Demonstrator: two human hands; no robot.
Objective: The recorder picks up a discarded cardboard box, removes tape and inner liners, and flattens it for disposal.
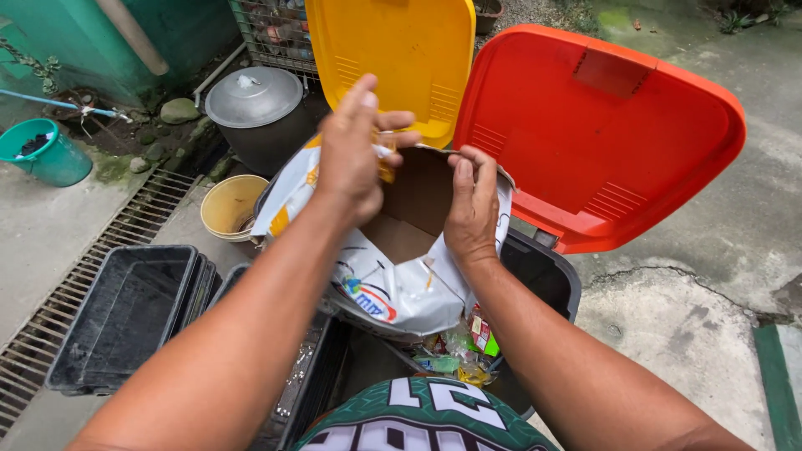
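My left hand (352, 146) grips the far left rim of a white printed sack (401, 288), and my right hand (472, 209) grips its right rim. Together they hold the sack's mouth apart. Brown cardboard (413, 213) shows inside the sack. The sack rests over a black bin (547, 280) whose orange lid (601, 134) stands up. Colourful plastic wrappers (464, 347) lie in the bin below the sack. A second bin's yellow lid (393, 58) stands up behind my left hand.
Black plastic crates (125, 313) are stacked at the left beside a metal drain grate (75, 288). A yellow bucket (232, 205), a lidded metal pot (255, 104) and a green tub (46, 150) stand further back. Cracked concrete lies to the right.
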